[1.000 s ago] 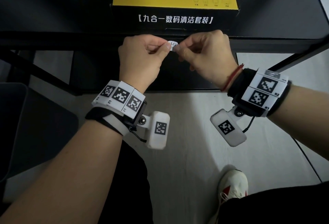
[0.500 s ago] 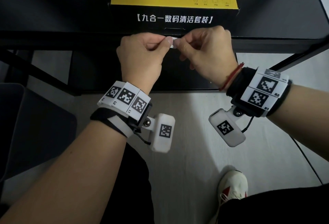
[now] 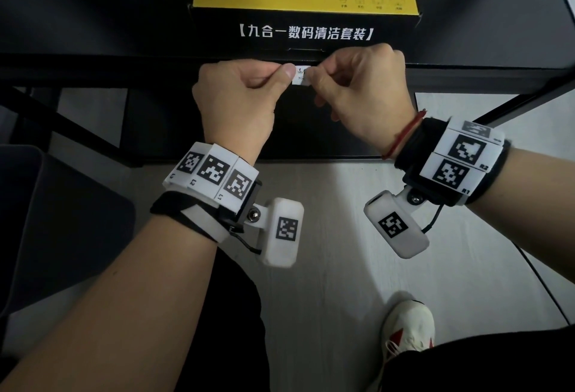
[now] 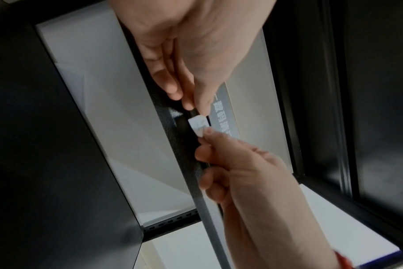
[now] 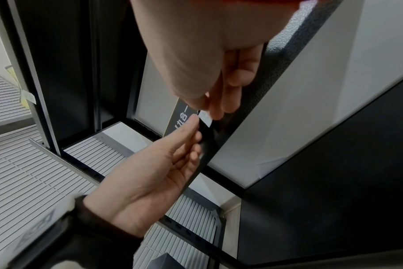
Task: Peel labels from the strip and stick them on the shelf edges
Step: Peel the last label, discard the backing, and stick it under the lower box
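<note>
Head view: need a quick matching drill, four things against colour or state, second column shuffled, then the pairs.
Column one:
1. label
2. box
3. shoe
4. shelf edge

Column two:
A. black metal bar
B. white with red marks, on the floor
C. small white slip pinched at both ends by left hand and right hand
D. yellow band, white writing on black front

Pairs: 1-C, 2-D, 3-B, 4-A

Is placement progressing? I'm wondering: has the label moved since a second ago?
Yes, slightly. In the head view the label has risen toward the box, now level with the shelf edge.
</note>
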Demonstrator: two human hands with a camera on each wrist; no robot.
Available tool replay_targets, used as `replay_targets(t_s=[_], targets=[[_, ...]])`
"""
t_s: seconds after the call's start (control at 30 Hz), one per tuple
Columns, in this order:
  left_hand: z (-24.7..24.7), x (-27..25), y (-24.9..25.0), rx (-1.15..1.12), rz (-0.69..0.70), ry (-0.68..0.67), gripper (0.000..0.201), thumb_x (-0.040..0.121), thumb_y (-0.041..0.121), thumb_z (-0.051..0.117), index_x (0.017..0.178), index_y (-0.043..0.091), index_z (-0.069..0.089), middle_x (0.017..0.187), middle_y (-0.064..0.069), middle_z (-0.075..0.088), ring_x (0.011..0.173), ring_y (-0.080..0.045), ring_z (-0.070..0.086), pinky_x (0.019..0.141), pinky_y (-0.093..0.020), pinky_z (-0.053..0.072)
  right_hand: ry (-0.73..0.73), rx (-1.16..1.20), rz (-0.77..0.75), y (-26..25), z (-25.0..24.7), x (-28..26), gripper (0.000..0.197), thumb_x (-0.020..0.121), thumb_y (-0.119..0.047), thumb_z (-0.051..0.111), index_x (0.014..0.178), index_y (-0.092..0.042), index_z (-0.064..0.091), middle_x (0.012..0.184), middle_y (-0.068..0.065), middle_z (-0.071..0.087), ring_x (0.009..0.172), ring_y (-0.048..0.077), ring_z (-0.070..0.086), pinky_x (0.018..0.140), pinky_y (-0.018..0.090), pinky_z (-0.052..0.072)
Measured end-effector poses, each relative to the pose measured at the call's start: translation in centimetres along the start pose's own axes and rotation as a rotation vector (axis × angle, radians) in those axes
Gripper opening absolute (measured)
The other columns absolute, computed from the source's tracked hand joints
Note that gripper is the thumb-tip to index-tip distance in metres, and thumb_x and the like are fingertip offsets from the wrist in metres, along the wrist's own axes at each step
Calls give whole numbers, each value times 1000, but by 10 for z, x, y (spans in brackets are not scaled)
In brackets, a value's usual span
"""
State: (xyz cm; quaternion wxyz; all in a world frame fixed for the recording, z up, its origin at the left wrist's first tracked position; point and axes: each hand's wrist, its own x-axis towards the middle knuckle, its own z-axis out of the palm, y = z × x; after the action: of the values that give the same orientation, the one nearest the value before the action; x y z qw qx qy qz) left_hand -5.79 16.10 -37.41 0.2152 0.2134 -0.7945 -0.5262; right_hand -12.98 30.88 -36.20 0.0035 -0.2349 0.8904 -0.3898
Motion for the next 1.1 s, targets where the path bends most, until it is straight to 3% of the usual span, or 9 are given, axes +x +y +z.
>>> replay_targets(t_s=[0.23, 0.43, 0.57, 0.9, 1.1], targets=[[3, -1, -1, -3, 7, -65, 5, 88, 29, 78, 91, 29, 82, 73, 25, 72, 74, 3, 75, 85, -29, 63, 9, 18, -23, 1, 1, -1, 27, 95, -34, 65, 80, -15, 75, 62, -9, 71, 50, -3, 63, 54, 8, 44], [5, 0, -1, 7, -12, -41, 8, 88, 32, 79, 91, 26, 83, 72, 21, 72, 73, 4, 74, 82, -23, 62, 12, 15, -23, 2, 1, -1, 26, 95, -34, 65, 77, -17, 74, 61, -8, 70, 50, -3, 63, 52, 7, 42], [6, -1, -2, 13, 8, -34, 12, 88, 33, 77, 92, 24, 83, 74, 15, 76, 73, 1, 75, 83, -28, 62, 13, 20, -19, 2, 0, -1, 27, 95, -35, 66, 77, -16, 75, 62, -8, 71, 51, -2, 63, 52, 7, 42], [6, 0, -3, 2, 13, -30, 11, 89, 33, 77, 90, 24, 83, 69, 20, 72, 67, -3, 75, 79, -28, 63, 16, 8, -11, 0, 1, 0, 29, 94, -35, 66, 75, -15, 75, 60, -7, 70, 50, 0, 63, 53, 8, 42], [8, -1, -3, -18, 3, -22, 6, 88, 32, 78, 86, 28, 82, 64, 22, 70, 65, 1, 74, 77, -25, 62, 21, 2, -1, 0, 1, 1, 30, 94, -35, 66, 73, -16, 75, 58, -6, 70, 48, 0, 63, 53, 7, 42]])
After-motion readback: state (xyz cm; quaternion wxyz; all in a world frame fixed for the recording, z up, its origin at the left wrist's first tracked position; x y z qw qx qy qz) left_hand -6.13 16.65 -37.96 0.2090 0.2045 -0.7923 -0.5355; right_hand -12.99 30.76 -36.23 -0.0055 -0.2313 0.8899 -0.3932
